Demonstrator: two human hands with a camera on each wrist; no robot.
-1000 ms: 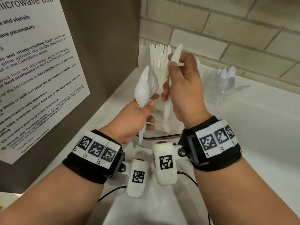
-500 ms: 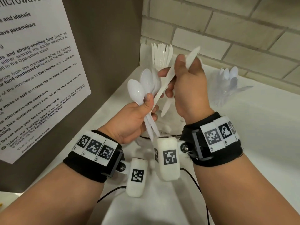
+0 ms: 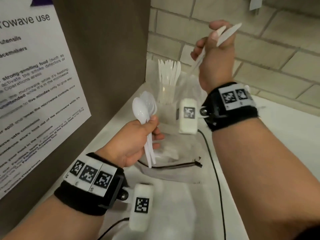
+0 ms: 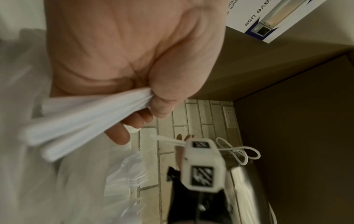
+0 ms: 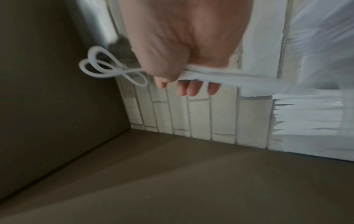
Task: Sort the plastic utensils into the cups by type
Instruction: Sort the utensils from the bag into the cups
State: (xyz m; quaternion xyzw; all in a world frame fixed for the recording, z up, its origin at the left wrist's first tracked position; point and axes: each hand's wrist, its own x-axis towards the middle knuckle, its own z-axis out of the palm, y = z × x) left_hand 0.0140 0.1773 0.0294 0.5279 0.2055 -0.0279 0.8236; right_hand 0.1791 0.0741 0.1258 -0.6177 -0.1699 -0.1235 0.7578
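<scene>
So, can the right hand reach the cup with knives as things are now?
Probably yes: the right hand, gripping knives, is raised above and right of the knife cup, with nothing visible between them.

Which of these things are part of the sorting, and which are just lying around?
Part of the job:
spoons held in the left hand
knives held in the right hand
cup of knives

Just there:
microwave notice
zip pouch
white cord
wall socket

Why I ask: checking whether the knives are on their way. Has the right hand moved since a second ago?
Yes. The right hand, gripping knives, has risen up and right, away from the knife cup.
</scene>
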